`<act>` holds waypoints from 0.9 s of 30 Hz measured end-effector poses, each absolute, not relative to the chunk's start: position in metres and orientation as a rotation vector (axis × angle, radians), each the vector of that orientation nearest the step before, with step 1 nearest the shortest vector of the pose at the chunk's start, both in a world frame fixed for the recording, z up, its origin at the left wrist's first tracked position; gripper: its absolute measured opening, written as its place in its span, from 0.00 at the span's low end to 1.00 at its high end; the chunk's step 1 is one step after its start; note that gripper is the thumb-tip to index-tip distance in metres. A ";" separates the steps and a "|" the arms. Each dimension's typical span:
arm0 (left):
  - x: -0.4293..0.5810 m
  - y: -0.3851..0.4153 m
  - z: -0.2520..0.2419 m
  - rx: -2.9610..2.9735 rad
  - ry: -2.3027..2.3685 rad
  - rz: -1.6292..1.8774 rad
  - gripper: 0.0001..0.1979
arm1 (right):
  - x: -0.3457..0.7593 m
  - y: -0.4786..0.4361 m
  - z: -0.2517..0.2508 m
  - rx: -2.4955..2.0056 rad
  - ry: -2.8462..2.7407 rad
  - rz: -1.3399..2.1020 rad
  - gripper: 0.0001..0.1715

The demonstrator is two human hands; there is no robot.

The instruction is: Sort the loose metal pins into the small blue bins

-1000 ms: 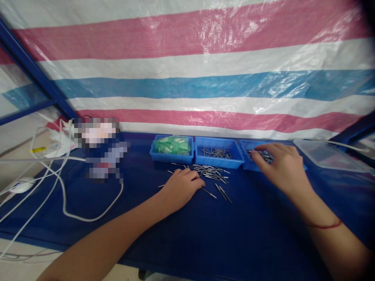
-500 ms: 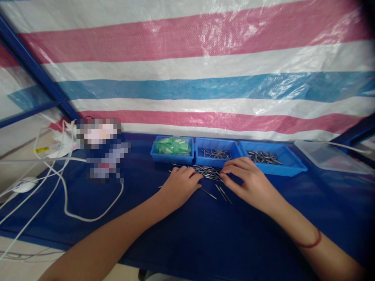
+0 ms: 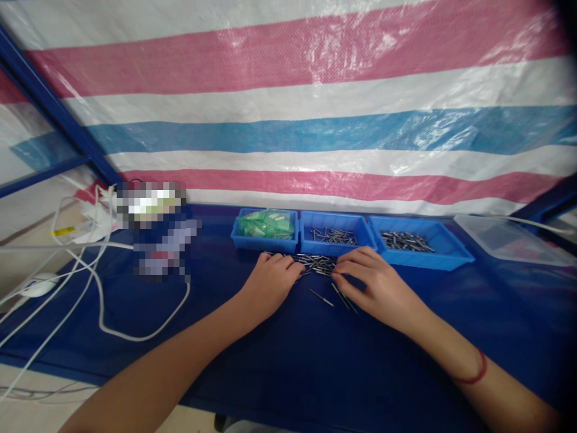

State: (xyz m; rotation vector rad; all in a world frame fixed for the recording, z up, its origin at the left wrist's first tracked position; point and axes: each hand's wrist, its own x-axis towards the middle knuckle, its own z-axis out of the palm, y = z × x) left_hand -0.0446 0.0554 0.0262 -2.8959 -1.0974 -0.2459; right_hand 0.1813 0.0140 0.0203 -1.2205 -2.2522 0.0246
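Note:
A pile of thin metal pins (image 3: 315, 263) lies loose on the blue table (image 3: 288, 349), in front of three blue bins. My left hand (image 3: 269, 281) rests palm down at the pile's left edge, fingers curled onto the pins. My right hand (image 3: 376, 285) sits at the pile's right edge, fingers bent and pinching at pins there. A few stray pins (image 3: 336, 296) lie between the hands. The left bin (image 3: 265, 230) holds green packets, the middle bin (image 3: 336, 236) a few pins, the right bin (image 3: 417, 246) many pins.
White cables (image 3: 103, 300) loop over the table's left part beside a blurred object (image 3: 155, 228). A clear plastic lid or tray (image 3: 509, 246) lies at the far right. A striped tarp (image 3: 288, 108) hangs right behind the bins.
My right hand came back from the right bin to the loose pile and now grips at pins near its right edge. My left hand shifted slightly up toward the pile.

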 end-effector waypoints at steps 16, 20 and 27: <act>-0.032 0.044 0.029 -3.206 -1.212 -1.411 0.06 | 0.152 0.003 0.010 -1.116 -2.077 0.509 0.04; -0.032 0.045 0.027 -3.217 -1.278 -1.427 0.05 | 0.154 0.003 0.010 -1.182 -1.970 0.517 0.04; -0.034 0.046 0.027 -3.165 -1.329 -1.563 0.06 | 0.156 0.002 0.014 -1.263 -1.976 0.416 0.10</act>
